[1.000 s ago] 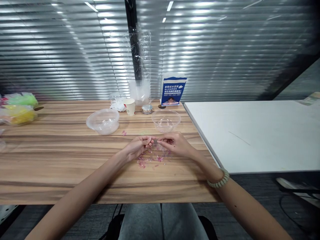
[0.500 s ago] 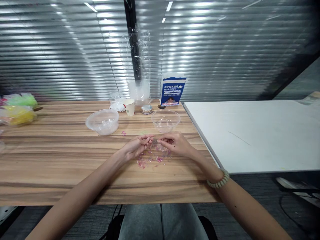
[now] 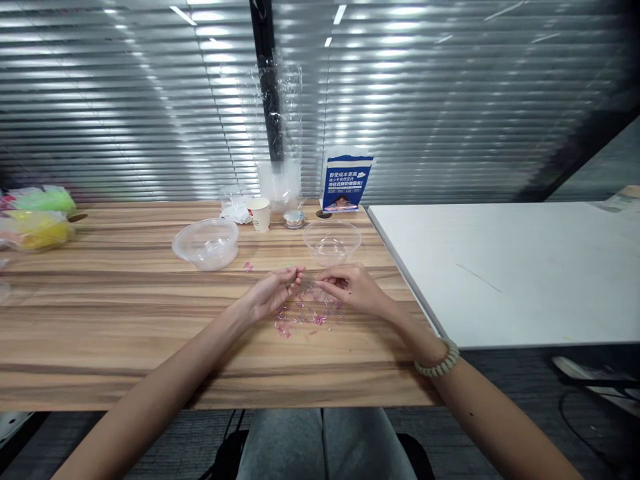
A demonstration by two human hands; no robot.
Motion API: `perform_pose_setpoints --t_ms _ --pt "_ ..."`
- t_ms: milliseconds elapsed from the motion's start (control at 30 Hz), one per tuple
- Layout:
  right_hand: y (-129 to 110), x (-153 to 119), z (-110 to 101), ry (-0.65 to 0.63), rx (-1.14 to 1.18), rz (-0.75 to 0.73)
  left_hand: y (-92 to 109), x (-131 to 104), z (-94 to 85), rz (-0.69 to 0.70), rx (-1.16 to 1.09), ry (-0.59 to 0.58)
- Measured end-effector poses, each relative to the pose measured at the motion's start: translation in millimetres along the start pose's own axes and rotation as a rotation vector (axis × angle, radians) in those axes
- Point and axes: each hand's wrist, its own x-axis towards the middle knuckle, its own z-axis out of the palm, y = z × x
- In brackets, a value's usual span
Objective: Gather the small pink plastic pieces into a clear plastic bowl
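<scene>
Slatted blinds fill the whole back of the room, catching ceiling-light reflections, with a dark upright post in front of them. A white table butts against the right edge of the wooden table that carries everything else. On the wood, far left, lie yellow and green bags; at the back stand a blue-and-white carton, a stack of clear cups and a paper cup. Two clear plastic bowls sit nearer: the left bowl and the right bowl, just beyond the hands. The left hand and right hand meet fingertip to fingertip, each curled with thumb and forefinger pinched; what they pinch is too small to tell. The small pink and clear pieces lie scattered on the wood directly under and between both hands. One stray pink piece lies near the left bowl.
</scene>
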Motion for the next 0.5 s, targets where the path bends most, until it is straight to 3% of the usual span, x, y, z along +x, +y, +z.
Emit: perform_pose_setpoints --t_ms 500 --pt "-2.5 0.2 -1.2 -0.012 0.023 0.009 -1.9 5.7 -7.2 0.013 0.015 -0.002"
